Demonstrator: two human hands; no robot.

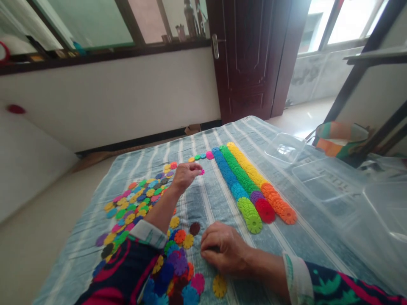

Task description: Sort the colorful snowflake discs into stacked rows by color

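Observation:
My left hand (185, 176) is closed on a small pink disc (201, 172), held above the striped cloth. Near the front, my right hand (225, 249) rests on the cloth with its fingers curled; what they hold, if anything, is hidden. Notched plastic discs in mixed colours (149, 192) lie loose to the left and under my left arm. Overlapping discs form long rows on the right: a blue row (225, 169) ending in light green, a green row (240, 173) ending in purple and red, and a yellow row (248, 165) ending in orange. A pink disc (210, 155) touches the blue row's far end.
Clear plastic containers (284, 148) and lids stand along the right side of the striped cloth (197, 199). Beyond them is a colourful bag (341, 137). A dark red door (251, 55) and a white wall (127, 97) rise behind the far edge.

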